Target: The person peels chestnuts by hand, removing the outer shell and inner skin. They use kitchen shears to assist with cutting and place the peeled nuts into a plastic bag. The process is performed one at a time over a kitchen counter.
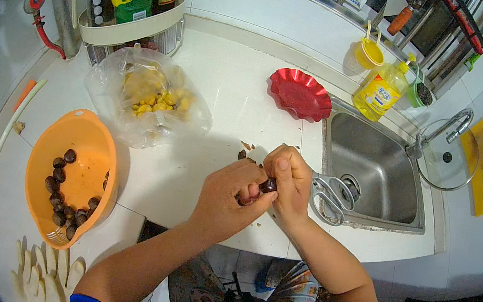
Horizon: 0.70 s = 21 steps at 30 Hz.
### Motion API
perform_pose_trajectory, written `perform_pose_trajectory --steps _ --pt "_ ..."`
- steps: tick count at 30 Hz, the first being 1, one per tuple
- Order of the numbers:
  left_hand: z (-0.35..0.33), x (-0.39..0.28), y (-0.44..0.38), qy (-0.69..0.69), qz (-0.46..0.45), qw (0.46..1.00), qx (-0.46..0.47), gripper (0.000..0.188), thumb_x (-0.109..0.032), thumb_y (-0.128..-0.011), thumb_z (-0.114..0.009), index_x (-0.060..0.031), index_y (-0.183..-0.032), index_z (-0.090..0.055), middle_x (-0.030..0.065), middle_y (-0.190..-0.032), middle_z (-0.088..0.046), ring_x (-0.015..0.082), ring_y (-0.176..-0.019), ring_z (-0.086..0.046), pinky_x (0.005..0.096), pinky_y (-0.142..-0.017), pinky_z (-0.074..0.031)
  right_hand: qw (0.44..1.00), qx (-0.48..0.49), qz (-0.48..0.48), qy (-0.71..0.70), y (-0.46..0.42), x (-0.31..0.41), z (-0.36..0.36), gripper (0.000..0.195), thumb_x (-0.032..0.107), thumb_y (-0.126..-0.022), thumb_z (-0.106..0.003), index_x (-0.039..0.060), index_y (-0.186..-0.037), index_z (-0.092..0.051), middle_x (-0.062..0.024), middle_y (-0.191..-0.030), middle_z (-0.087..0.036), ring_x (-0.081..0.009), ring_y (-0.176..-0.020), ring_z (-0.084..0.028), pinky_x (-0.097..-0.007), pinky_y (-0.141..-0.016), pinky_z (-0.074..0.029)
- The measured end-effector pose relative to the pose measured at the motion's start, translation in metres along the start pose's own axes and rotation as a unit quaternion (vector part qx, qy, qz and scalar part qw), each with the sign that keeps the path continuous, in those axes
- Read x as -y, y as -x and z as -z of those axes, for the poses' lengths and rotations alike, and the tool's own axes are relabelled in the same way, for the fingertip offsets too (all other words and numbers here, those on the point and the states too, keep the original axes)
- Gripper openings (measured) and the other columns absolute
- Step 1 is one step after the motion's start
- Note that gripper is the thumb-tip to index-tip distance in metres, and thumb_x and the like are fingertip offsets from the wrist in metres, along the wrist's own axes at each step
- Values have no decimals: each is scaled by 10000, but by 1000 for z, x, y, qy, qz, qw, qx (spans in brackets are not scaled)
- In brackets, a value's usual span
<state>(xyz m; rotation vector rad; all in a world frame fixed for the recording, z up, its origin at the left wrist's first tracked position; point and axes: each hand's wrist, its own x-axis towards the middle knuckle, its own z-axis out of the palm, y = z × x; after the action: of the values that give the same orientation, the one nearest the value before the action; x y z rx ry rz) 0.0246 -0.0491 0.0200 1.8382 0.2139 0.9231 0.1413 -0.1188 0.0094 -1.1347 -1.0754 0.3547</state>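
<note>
Both hands meet over the white countertop around a dark brown chestnut. My left hand closes on it from the left, with some dark shell showing between its fingers. From the right, my right hand pinches the same chestnut with thumb and curled fingers. Bits of brown shell lie just beyond the hands. A pair of grey-handled scissors rests beside my right hand, its blades hidden behind it.
At the left stands an orange plastic basket with several unpeeled chestnuts. Behind it, a clear plastic bag holds yellow peeled chestnuts. A red fluted plate sits near the steel sink. Pale rubber gloves lie at lower left.
</note>
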Motion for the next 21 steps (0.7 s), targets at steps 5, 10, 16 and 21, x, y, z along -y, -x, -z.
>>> perform_pose_trajectory --steps 5,10,16,21 --pt "3 -3 0 -40 -35 998 20 179 -82 -654 -702 -56 -702 -532 5 -595 -442 85 -488 -405 240 -453 -347 999 15 -31 -30 4 6 -4 294 240 -953 -439 36 -742 -452 -10 -720 -464 -79 -663 -391 -217 -613 -354" --pt "3 -4 -1 -39 -50 998 19 157 -70 -650 -685 -53 -672 -530 6 -585 -451 81 -471 -403 236 -433 -336 998 18 -50 -25 8 8 -6 304 259 -955 -434 38 -747 -457 -3 -722 -460 -72 -661 -388 -213 -606 -349" --pt "8 3 -2 18 28 999 43 149 -110 -705 -693 -37 -726 -565 3 -629 -528 45 -525 -455 219 -454 -355 1000 16 -19 4 4 4 -5 279 250 -949 -450 42 -762 -460 8 -729 -451 -65 -661 -382 -206 -605 -342" --pt "4 8 -3 200 153 967 43 130 -78 -782 -656 5 -854 -587 11 -714 -583 41 -598 -516 185 -521 -400 997 -8 16 69 2 2 5 170 160 -913 -515 43 -796 -475 12 -742 -443 -55 -643 -364 -197 -583 -335"
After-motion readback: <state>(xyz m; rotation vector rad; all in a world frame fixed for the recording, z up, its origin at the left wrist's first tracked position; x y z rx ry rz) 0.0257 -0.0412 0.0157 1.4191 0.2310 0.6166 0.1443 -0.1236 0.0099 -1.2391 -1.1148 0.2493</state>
